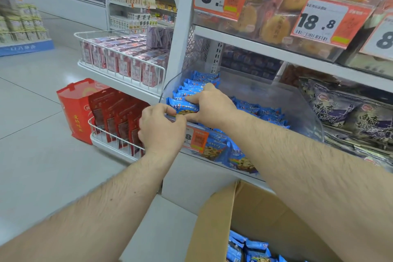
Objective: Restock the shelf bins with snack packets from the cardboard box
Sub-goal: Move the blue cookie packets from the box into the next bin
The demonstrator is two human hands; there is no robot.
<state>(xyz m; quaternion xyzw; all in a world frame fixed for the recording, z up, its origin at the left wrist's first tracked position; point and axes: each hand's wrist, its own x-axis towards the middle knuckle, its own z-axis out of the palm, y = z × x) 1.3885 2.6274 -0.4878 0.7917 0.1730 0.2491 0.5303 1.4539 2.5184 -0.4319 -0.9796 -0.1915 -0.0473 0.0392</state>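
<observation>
Tucking blue packet (183,108) into clear bin (306,112) front row; our left hand (162,127) and right hand (209,105) both pinch it. Risk: packet slips over rim, row topples. Box (261,215) below.

Left of your hands, you see pale grey floor tiles (42,134) running past a white wire basket (119,64) to distant stocked shelves (138,0).
</observation>
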